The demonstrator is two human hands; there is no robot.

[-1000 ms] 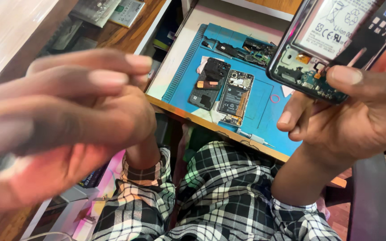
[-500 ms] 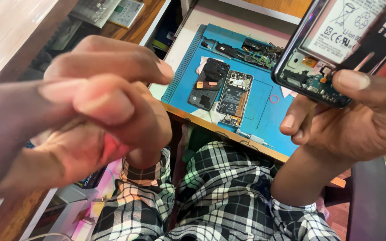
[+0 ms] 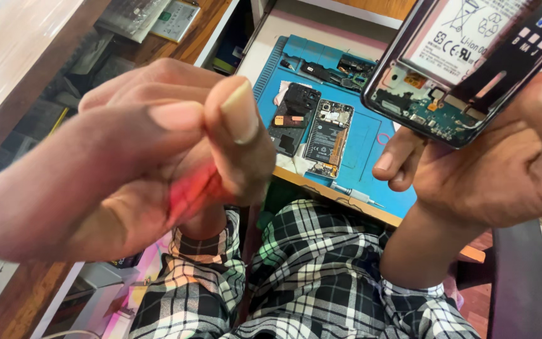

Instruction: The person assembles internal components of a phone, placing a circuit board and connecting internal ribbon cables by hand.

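Holding my left hand (image 3: pixel 158 169) close under the camera, I have its fingers curled in and the thumb pressed against the forefinger; whether anything small sits in that pinch I cannot tell. My right hand (image 3: pixel 503 163) is raised beside it and grips one opened phone (image 3: pixel 472 63) from below, fingers wrapped around its lower edge. The phone has its back cover off: a dark frame, a white-labelled battery filling the middle, a black strip lying across it, and a green board with small gold contacts along the bottom end. Below my hands lie my checked sleeves and lap. Farther off, on the bench, a blue work mat (image 3: pixel 359 150) carries two larger phone parts side by side, a black back plate (image 3: pixel 293 119) and a circuit assembly (image 3: pixel 327 135), with a screwdriver (image 3: pixel 352 194) at the mat's near edge.
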